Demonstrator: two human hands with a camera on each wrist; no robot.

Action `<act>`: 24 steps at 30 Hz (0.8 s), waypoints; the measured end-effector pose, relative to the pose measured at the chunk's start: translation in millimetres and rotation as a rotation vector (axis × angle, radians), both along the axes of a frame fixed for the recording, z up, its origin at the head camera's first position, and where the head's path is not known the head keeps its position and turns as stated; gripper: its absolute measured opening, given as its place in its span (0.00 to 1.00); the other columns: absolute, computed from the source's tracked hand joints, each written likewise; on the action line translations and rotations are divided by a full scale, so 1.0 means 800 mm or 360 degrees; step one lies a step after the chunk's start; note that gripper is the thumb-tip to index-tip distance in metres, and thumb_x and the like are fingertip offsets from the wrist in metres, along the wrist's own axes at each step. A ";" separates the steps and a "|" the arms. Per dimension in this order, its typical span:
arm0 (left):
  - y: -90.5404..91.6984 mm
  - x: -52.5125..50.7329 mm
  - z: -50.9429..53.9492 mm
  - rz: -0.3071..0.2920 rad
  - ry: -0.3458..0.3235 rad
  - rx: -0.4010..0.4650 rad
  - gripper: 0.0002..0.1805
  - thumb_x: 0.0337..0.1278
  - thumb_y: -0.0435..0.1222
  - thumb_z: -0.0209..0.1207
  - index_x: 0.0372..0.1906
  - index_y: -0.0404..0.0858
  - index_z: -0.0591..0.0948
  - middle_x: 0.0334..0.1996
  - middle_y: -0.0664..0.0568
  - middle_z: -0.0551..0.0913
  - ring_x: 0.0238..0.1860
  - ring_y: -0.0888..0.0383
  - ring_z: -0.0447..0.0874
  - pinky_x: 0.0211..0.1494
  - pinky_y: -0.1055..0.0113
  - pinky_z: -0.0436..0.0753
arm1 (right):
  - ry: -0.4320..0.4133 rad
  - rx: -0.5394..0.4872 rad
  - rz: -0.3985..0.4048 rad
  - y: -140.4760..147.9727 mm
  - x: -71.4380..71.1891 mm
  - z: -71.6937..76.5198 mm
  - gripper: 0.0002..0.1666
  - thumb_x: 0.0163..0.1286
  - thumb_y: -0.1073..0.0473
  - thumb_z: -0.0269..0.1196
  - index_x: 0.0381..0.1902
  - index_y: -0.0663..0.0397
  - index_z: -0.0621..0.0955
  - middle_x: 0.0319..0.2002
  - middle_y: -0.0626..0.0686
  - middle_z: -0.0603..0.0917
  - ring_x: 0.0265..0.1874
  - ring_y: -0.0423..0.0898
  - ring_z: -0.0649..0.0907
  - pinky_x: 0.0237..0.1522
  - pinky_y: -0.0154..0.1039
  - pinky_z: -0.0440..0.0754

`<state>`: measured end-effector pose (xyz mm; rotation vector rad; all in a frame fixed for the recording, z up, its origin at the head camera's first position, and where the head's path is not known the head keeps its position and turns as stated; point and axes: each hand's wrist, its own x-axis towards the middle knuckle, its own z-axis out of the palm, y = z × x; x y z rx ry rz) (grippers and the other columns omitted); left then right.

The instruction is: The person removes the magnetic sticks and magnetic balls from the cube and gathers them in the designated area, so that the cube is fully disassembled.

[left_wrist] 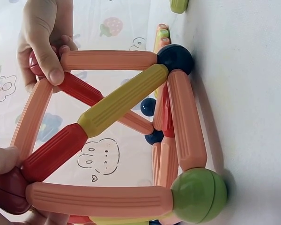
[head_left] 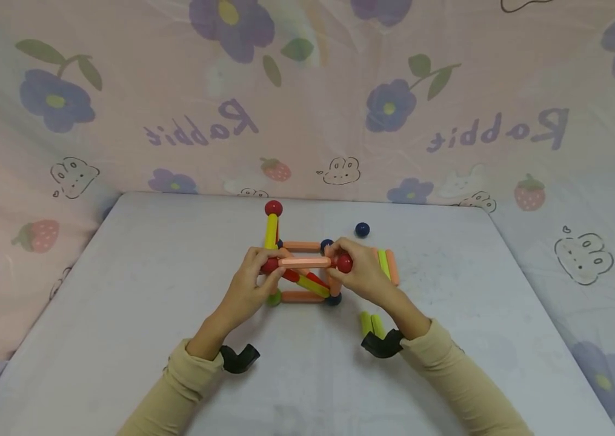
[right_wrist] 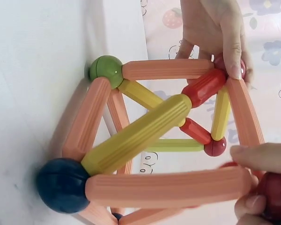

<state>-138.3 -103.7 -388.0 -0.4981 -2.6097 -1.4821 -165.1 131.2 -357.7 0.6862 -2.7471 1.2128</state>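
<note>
A frame of rods and balls stands on the table. My left hand [head_left: 247, 284] pinches the red ball [left_wrist: 10, 191] at its upper left front corner. The right hand [head_left: 364, 269] grips another red ball [head_left: 344, 263] at the upper right. Between these balls runs an orange rod [head_left: 305, 263]. Below, the front corners have a green ball [left_wrist: 199, 195] and a dark blue ball [right_wrist: 62, 185], joined by an orange rod [head_left: 303, 297]. A red and yellow diagonal [left_wrist: 126, 101] crosses the front face. A third red ball [head_left: 273, 208] tops the back left corner.
A loose dark blue ball [head_left: 362, 229] lies behind and right of the frame. Orange and yellow-green rods [head_left: 392, 267] lie right of it, partly behind my right hand. Two yellow-green rods [head_left: 377, 326] are nearer, by the right wrist. Patterned cloth [head_left: 307, 121] hangs beyond the table.
</note>
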 end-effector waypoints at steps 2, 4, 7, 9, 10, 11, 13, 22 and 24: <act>0.000 0.000 0.000 -0.0001 0.0000 -0.0002 0.19 0.65 0.38 0.57 0.58 0.39 0.75 0.51 0.42 0.71 0.51 0.51 0.77 0.58 0.52 0.81 | 0.0005 -0.0040 -0.0021 0.005 0.000 -0.001 0.14 0.56 0.68 0.70 0.38 0.62 0.77 0.35 0.59 0.82 0.36 0.49 0.82 0.41 0.42 0.87; 0.000 0.000 0.000 0.0000 0.0000 -0.0009 0.19 0.65 0.38 0.57 0.58 0.39 0.75 0.51 0.42 0.71 0.51 0.51 0.77 0.57 0.52 0.81 | 0.0002 -0.0108 -0.0055 0.012 -0.002 -0.004 0.14 0.56 0.67 0.70 0.37 0.63 0.77 0.32 0.59 0.81 0.33 0.46 0.80 0.36 0.35 0.85; -0.001 0.000 0.000 -0.0003 0.0002 -0.0012 0.19 0.65 0.38 0.57 0.58 0.38 0.75 0.51 0.43 0.71 0.50 0.51 0.76 0.57 0.52 0.81 | -0.0015 -0.0212 -0.0120 0.028 -0.011 -0.010 0.15 0.56 0.67 0.70 0.37 0.63 0.76 0.32 0.61 0.80 0.32 0.43 0.78 0.33 0.27 0.80; -0.001 0.000 -0.001 -0.0008 -0.0002 -0.0008 0.19 0.65 0.38 0.57 0.58 0.38 0.74 0.51 0.43 0.71 0.51 0.51 0.76 0.57 0.52 0.80 | -0.0047 -0.0250 -0.0182 0.039 -0.020 -0.015 0.16 0.57 0.67 0.69 0.40 0.65 0.74 0.35 0.62 0.79 0.33 0.44 0.77 0.34 0.24 0.79; -0.001 0.000 -0.001 -0.0011 -0.0006 -0.0004 0.19 0.65 0.38 0.57 0.59 0.39 0.74 0.51 0.43 0.71 0.51 0.51 0.75 0.58 0.51 0.80 | -0.0069 -0.0257 -0.0214 0.045 -0.025 -0.018 0.17 0.58 0.68 0.69 0.41 0.65 0.73 0.37 0.63 0.78 0.35 0.45 0.77 0.35 0.23 0.78; -0.001 0.000 0.000 -0.0014 -0.0008 -0.0002 0.19 0.65 0.38 0.57 0.59 0.39 0.74 0.51 0.43 0.71 0.51 0.51 0.75 0.58 0.51 0.80 | -0.0100 -0.0260 -0.0240 0.051 -0.031 -0.021 0.18 0.59 0.68 0.67 0.43 0.66 0.71 0.39 0.64 0.77 0.36 0.46 0.77 0.35 0.23 0.78; -0.001 -0.001 0.000 -0.0022 -0.0017 0.0004 0.19 0.66 0.38 0.57 0.59 0.39 0.74 0.51 0.43 0.71 0.52 0.51 0.75 0.59 0.50 0.80 | -0.0186 -0.0246 -0.0306 0.064 -0.044 -0.027 0.20 0.62 0.69 0.63 0.47 0.67 0.66 0.43 0.65 0.75 0.40 0.50 0.77 0.38 0.24 0.77; -0.002 -0.001 0.000 -0.0033 -0.0026 0.0018 0.18 0.66 0.38 0.56 0.58 0.39 0.74 0.52 0.43 0.71 0.52 0.50 0.75 0.59 0.50 0.79 | -0.0587 -0.0232 -0.0529 0.110 -0.090 -0.053 0.28 0.66 0.67 0.52 0.59 0.67 0.53 0.58 0.70 0.63 0.56 0.59 0.71 0.51 0.38 0.75; -0.001 -0.001 0.000 -0.0040 -0.0029 0.0022 0.17 0.67 0.39 0.56 0.58 0.40 0.74 0.52 0.43 0.71 0.52 0.51 0.75 0.59 0.51 0.79 | -0.0616 -0.0273 -0.0582 0.117 -0.097 -0.058 0.29 0.67 0.67 0.52 0.61 0.68 0.55 0.59 0.69 0.64 0.54 0.56 0.72 0.47 0.32 0.76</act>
